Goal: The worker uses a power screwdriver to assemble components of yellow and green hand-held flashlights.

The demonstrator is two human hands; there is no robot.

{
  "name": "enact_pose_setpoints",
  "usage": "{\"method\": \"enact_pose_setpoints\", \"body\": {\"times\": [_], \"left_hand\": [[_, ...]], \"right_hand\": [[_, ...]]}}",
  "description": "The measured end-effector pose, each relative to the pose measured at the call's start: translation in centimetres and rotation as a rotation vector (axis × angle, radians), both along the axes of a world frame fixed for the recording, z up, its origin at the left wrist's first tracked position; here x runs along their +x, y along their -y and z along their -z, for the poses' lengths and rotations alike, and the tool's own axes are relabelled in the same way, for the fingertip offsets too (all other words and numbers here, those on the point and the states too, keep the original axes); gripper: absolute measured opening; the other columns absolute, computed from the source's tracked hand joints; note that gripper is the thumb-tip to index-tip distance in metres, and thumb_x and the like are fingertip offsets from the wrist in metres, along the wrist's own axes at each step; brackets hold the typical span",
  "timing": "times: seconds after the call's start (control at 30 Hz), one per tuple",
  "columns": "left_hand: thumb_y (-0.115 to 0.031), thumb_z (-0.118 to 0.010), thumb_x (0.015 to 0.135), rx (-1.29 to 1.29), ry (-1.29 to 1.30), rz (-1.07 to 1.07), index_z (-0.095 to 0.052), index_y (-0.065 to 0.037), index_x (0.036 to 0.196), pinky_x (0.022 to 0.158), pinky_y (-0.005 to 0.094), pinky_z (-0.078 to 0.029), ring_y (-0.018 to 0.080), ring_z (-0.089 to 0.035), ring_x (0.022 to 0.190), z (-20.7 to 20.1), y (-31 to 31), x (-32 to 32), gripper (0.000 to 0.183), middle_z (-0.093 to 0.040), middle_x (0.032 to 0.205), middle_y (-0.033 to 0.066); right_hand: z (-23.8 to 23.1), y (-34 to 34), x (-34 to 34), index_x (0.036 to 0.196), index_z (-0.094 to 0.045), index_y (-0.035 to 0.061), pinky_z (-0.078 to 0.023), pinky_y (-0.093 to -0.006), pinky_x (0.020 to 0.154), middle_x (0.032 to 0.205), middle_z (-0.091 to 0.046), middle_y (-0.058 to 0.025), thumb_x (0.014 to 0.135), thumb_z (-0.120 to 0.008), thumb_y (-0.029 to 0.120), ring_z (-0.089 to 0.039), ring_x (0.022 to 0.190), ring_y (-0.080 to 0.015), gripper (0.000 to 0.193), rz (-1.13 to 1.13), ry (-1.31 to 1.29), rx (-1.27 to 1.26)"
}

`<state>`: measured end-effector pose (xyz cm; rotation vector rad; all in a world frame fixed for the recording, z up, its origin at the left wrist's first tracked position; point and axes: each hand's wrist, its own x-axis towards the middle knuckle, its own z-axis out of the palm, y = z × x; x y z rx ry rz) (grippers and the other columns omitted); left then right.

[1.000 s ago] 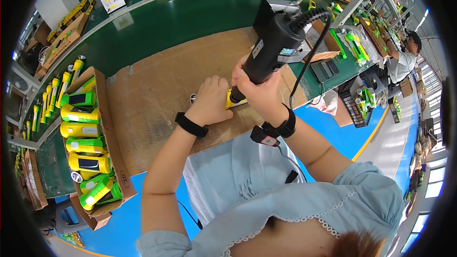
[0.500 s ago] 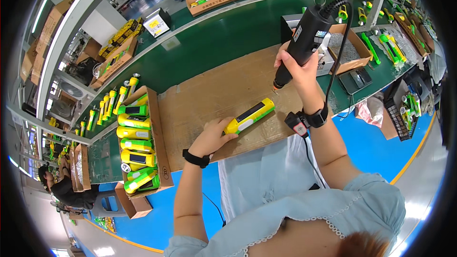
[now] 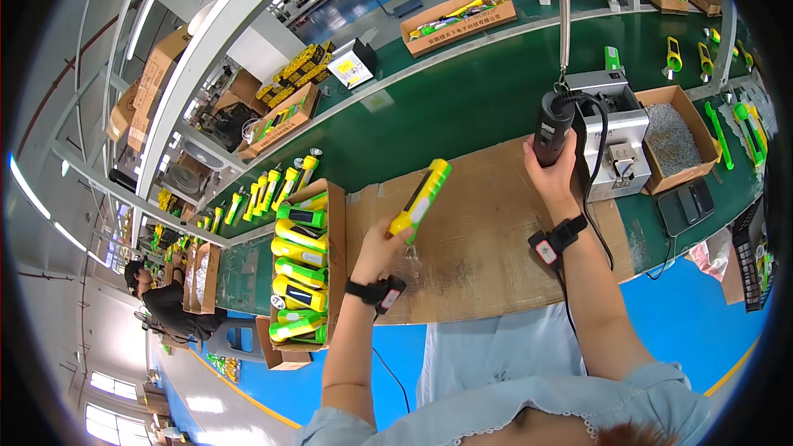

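A yellow and green flashlight (image 3: 423,198) is held by its near end in my left hand (image 3: 380,252), tilted with the far end raised over the cardboard sheet (image 3: 471,256). My right hand (image 3: 552,175) is closed around a black electric screwdriver (image 3: 552,128). That tool hangs upright from a metal spring (image 3: 564,25), its lower tip hidden by my hand. To the left of my left hand stands a cardboard box (image 3: 337,239) with several similar flashlights (image 3: 299,253) lying in it.
A silver machine (image 3: 615,140) stands just right of the screwdriver, beside a box of small metal parts (image 3: 677,134). A black tray-like object (image 3: 686,205) lies nearer. More flashlights (image 3: 285,186) stand along the green bench at left. A person (image 3: 169,301) sits far left.
The flashlight has been lifted off the cardboard and tilted up by my left hand. My right hand and the screwdriver have moved away from it, toward the silver machine. The whole view has shifted.
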<state>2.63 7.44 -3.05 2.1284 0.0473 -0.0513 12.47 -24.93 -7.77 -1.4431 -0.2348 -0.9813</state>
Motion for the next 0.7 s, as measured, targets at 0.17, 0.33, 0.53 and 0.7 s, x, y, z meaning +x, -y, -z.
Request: {"method": "enact_pose_setpoints", "body": {"times": [0.17, 0.33, 0.53, 0.7], "left_hand": [[-0.030, -0.075, 0.076, 0.480, 0.310, 0.038, -0.060, -0.003, 0.117, 0.072, 0.0330, -0.048, 0.0259, -0.060, 0.083, 1.9, 4.4, 13.7, 0.051, -0.064, 0.098, 0.0197], [-0.032, -0.076, 0.072, 0.446, 0.486, 0.036, -0.064, -0.007, 0.112, 0.087, 0.0405, -0.043, 0.0379, -0.047, 0.100, 4.4, 15.9, 22.7, 0.049, -0.060, 0.095, 0.0226], [-0.027, -0.086, 0.060, 0.454, 0.353, 0.103, -0.057, -0.005, 0.114, 0.086, 0.0400, -0.049, 0.0389, -0.057, 0.096, 4.9, 23.7, 25.6, 0.066, -0.045, 0.112, 0.0219], [-0.048, -0.077, 0.066, 0.456, 0.227, 0.107, -0.056, -0.001, 0.113, 0.088, 0.0400, -0.048, 0.0378, -0.057, 0.103, 2.5, 20.7, 27.4, 0.069, -0.053, 0.113, 0.0243]], "right_hand": [[-0.5, -1.0, 0.3, 0.118, -0.044, -0.0013, -0.049, -0.0306, 0.077, 0.098, -0.061, -0.0132, 0.070, -0.077, 0.011, -0.061, 0.086, -0.0195, 0.059, 0.019, -0.068, 0.026], [0.3, -0.2, 0.4, 0.113, -0.047, -0.0008, -0.049, -0.0296, 0.075, 0.094, -0.061, -0.0110, 0.069, -0.076, 0.008, -0.059, 0.082, -0.0165, 0.053, 0.075, -0.053, 0.079], [1.8, 0.2, 0.5, 0.115, -0.045, -0.0005, -0.047, -0.0259, 0.074, 0.096, -0.057, -0.0073, 0.074, -0.075, 0.005, -0.055, 0.082, -0.0124, 0.051, 0.086, -0.103, 0.122], [2.1, 0.4, 0.9, 0.104, -0.050, 0.0027, -0.044, -0.0231, 0.072, 0.088, -0.057, -0.0023, 0.083, -0.065, -0.001, -0.054, 0.077, -0.0100, 0.026, 0.140, -0.093, 0.137]]}}
